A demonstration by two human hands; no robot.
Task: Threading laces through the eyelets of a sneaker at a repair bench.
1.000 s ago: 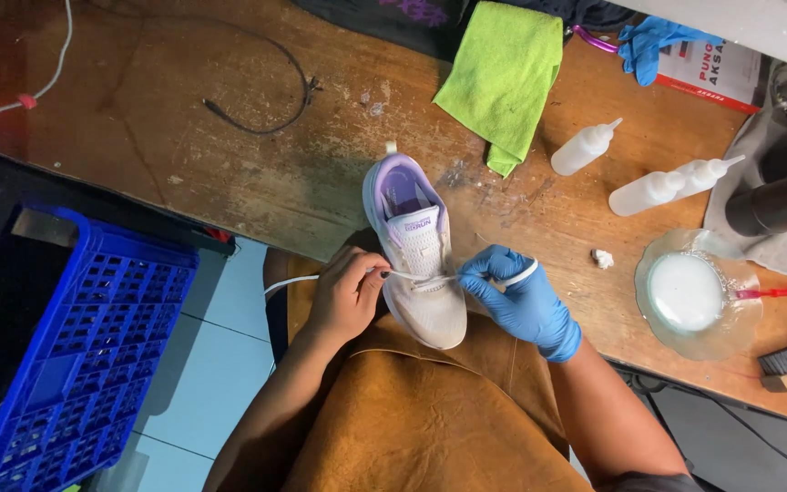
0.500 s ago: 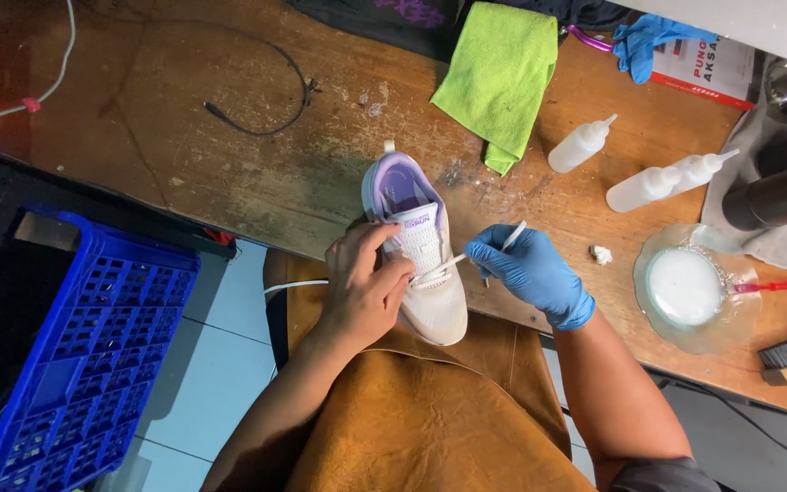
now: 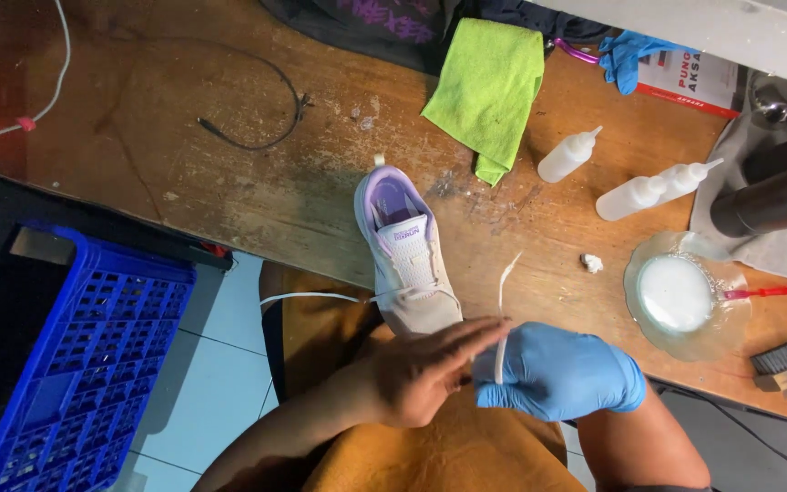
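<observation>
the right hand [image 3: 557,372], in a blue glove, sits nearest, just below the shoe [image 3: 409,264]; its fingers are closed on the end of a white lace [image 3: 503,314] that rises from the fist; the bare left hand [image 3: 421,375], fingers flat and open, touches the lace beside it; the lace looks light, limp and slippery, best pinched near its tip; the shoe, white with a lilac lining, stands at the bench [image 3: 257,196] edge, toe nearest; beyond it lies a green cloth [image 3: 489,87].
</observation>
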